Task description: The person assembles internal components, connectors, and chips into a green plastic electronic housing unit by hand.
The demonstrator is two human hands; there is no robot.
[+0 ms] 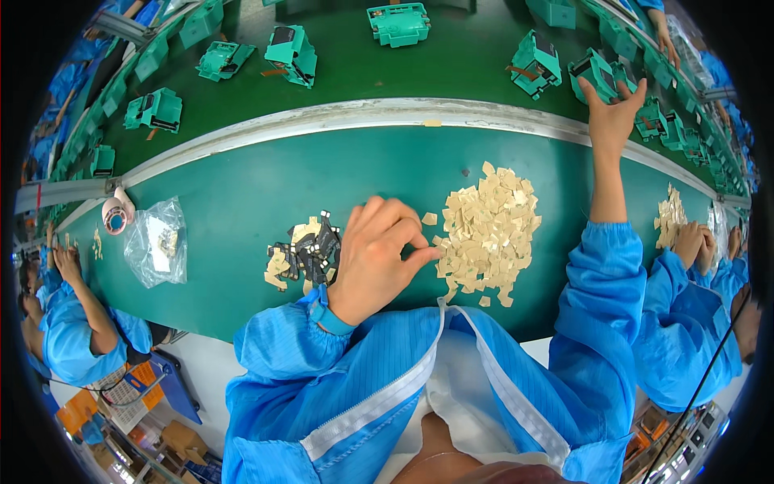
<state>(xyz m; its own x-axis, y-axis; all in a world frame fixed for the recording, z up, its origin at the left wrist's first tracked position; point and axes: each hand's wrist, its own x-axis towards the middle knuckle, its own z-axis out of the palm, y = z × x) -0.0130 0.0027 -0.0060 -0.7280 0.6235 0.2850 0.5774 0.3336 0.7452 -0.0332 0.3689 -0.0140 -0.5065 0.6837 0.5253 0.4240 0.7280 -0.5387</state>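
Left hand [375, 258]: thumb and index tips close together at the left edge of a heap of small flat cream pieces [492, 230]; can't tell whether a piece sits between them. Bent-in fingers suit picking thin, flat bits off a surface. Blue wristband [329, 313] on that wrist.

Right hand [614, 121]: arm stretched across the metal rail [347, 117], fingers spread at the near side of a teal plastic housing [595, 71] on the dark green belt [451, 77]. Grip looks open, not closed round it; contact unclear. The wide spread probably suits the boxy part.

Heap lies loose on the green worktop [234, 169], between the two arms, probably for easy reach. Left of the left hand, touching or nearly so, a smaller pile of black and cream pieces [310, 252], likely kept apart as a different part. Farther left, clear plastic bag [157, 242] with pale contents, beside a round pinkish-white device [118, 213].

Other housings stand spaced along the belt, some with brown strips. Blue-sleeved co-workers sit at both sides.
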